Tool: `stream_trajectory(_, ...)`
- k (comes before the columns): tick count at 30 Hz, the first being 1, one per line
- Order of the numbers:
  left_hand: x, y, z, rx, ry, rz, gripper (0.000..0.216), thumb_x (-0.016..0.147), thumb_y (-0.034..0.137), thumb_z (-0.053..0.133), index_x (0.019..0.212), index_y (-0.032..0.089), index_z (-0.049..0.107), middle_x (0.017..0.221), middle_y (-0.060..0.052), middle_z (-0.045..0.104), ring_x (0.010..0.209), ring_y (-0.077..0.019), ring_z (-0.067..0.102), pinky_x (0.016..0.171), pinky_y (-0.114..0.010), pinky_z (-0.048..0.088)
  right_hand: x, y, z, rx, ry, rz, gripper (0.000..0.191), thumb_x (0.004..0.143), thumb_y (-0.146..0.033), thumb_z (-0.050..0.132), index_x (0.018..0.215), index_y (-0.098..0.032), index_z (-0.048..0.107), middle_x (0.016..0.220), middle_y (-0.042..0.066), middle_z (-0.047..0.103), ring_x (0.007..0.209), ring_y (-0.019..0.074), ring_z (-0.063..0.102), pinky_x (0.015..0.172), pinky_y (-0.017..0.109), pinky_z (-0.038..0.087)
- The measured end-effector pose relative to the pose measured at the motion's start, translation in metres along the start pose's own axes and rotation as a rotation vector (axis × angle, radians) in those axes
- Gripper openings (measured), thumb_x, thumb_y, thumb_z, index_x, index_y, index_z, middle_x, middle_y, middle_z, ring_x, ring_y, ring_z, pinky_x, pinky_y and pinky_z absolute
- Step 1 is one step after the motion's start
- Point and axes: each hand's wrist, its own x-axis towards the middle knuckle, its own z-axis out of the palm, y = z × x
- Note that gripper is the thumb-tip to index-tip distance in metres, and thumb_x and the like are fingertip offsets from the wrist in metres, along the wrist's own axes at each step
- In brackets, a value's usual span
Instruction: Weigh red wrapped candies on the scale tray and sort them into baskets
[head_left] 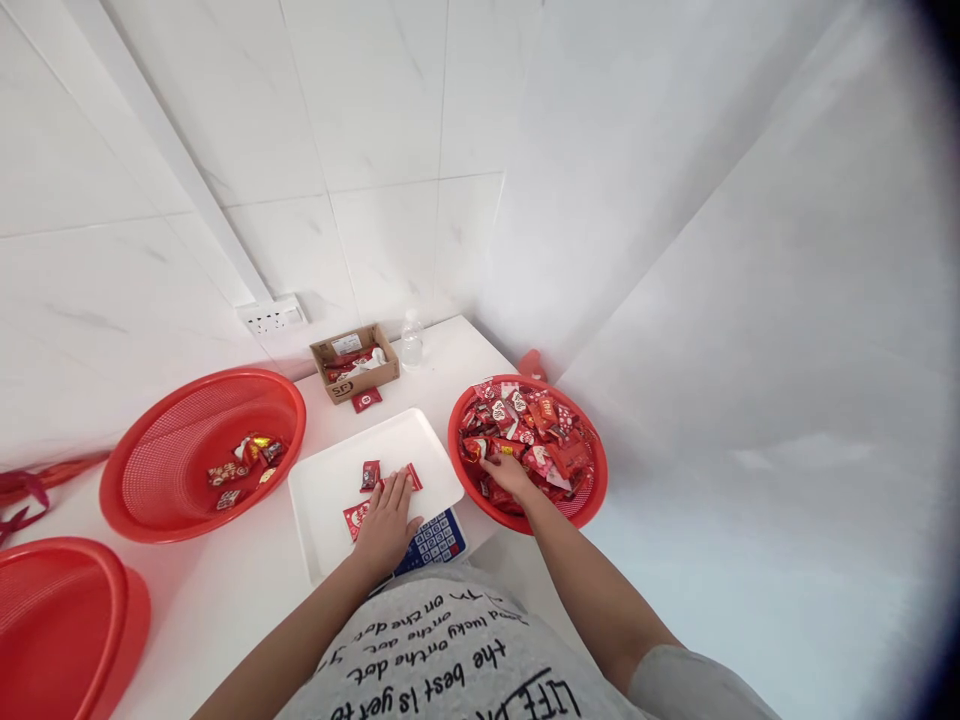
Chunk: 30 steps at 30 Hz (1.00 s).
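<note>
My left hand (386, 525) lies flat with fingers stretched over the white tray (322, 520) of a scale with a blue keypad (439, 540). Its fingers partly cover small red snack packets; a red packet (370, 475) lies just beyond the fingertips, and another packet (356, 518) shows beside the hand. My right hand (508, 475) reaches into the red basket (600, 470) heaped with wrapped snacks. Its fingers are bent together at a red and gold packet (474, 448) on the left side of the heap; the fingertips are partly hidden.
A red basket (142, 450) holding a few packets stands left of the tray, with another red basket (112, 590) nearer me. Behind the tray are a cardboard box (364, 385) of packets, a red packet (367, 399) and a clear bottle (412, 340). Walls border the table behind and right.
</note>
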Motion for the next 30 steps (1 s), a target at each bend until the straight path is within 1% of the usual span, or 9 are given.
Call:
stream_trajectory(3,-0.002,-0.002,0.002,-0.017,0.008,0.010,0.058,0.085,0.035,0.038,0.136,0.011,0.029,0.145,-0.013,0.027,0.134,-0.0240,0.021,0.108,-0.045,0.021,-0.003,-0.003,0.004,0.129,-0.044,0.039,0.030,0.072,-0.045,0.052,0.076,-0.016,0.060,0.075,0.004,0.065,0.065,0.0157,0.059,0.060,0.026,0.044)
stream_trajectory(8,-0.004,-0.006,-0.002,-0.061,-0.014,0.009,0.055,0.084,0.035,0.040,0.135,0.013,0.032,0.144,-0.010,0.030,0.133,-0.0233,0.023,0.108,-0.044,0.022,-0.007,-0.008,0.005,0.240,-0.027,0.097,0.034,0.074,-0.046,0.049,0.092,-0.017,0.056,0.088,0.007,0.066,0.073,0.0164,0.061,0.062,0.026,0.046)
stream_trajectory(12,-0.010,-0.010,-0.004,-0.094,-0.002,0.003,0.051,0.083,0.031,0.041,0.131,0.015,0.038,0.141,-0.008,0.037,0.132,-0.0228,0.026,0.109,-0.044,0.021,-0.012,-0.009,0.005,0.227,-0.043,0.098,0.025,0.074,-0.039,0.052,0.088,-0.018,0.056,0.085,0.006,0.066,0.073,0.0170,0.062,0.062,0.027,0.047)
stream_trajectory(17,-0.020,-0.017,-0.002,-0.114,0.010,-0.004,0.047,0.084,0.031,0.041,0.128,0.016,0.042,0.139,-0.007,0.040,0.131,-0.0216,0.028,0.109,-0.043,0.021,-0.018,-0.006,0.003,0.125,-0.092,0.056,0.009,0.071,-0.022,0.052,0.078,-0.019,0.057,0.069,0.001,0.065,0.064,0.0171,0.060,0.063,0.029,0.047)
stream_trajectory(19,-0.023,-0.019,-0.001,-0.113,0.001,-0.008,0.046,0.084,0.030,0.041,0.128,0.015,0.042,0.139,-0.007,0.040,0.131,-0.0211,0.028,0.109,-0.042,0.021,-0.016,-0.007,0.001,0.075,-0.051,0.024,0.014,0.073,-0.019,0.048,0.083,-0.019,0.058,0.080,0.004,0.066,0.075,0.0183,0.061,0.073,0.032,0.046)
stream_trajectory(22,-0.025,-0.020,0.000,-0.113,-0.005,-0.018,0.046,0.084,0.029,0.041,0.128,0.015,0.042,0.139,-0.007,0.039,0.131,-0.0210,0.028,0.109,-0.042,0.021,-0.010,-0.013,0.000,0.018,0.016,-0.041,0.027,0.079,-0.022,0.042,0.102,-0.018,0.055,0.110,0.008,0.060,0.103,0.0188,0.054,0.091,0.032,0.038)
stream_trajectory(24,-0.025,-0.020,-0.001,-0.116,-0.004,-0.023,0.047,0.084,0.029,0.042,0.128,0.015,0.042,0.139,-0.007,0.040,0.131,-0.0213,0.028,0.109,-0.042,0.021,-0.006,-0.018,0.002,-0.005,-0.004,-0.080,0.032,0.082,-0.027,0.040,0.111,-0.019,0.052,0.120,0.008,0.056,0.111,0.0175,0.049,0.094,0.030,0.035)
stream_trajectory(27,-0.025,-0.020,0.000,-0.124,0.013,-0.019,0.046,0.084,0.029,0.042,0.128,0.016,0.042,0.138,-0.007,0.041,0.131,-0.0219,0.029,0.109,-0.043,0.022,-0.003,-0.020,0.009,-0.043,-0.074,-0.082,0.033,0.084,-0.031,0.040,0.110,-0.018,0.055,0.115,0.008,0.059,0.106,0.0178,0.054,0.090,0.029,0.039)
stream_trajectory(30,-0.026,-0.021,0.004,-0.130,0.040,-0.009,0.046,0.084,0.030,0.042,0.128,0.016,0.042,0.137,-0.007,0.042,0.130,-0.0226,0.031,0.108,-0.044,0.024,-0.005,-0.014,0.011,-0.098,-0.113,-0.038,0.028,0.083,-0.030,0.040,0.094,-0.015,0.061,0.097,0.009,0.066,0.091,0.0196,0.060,0.081,0.029,0.042)
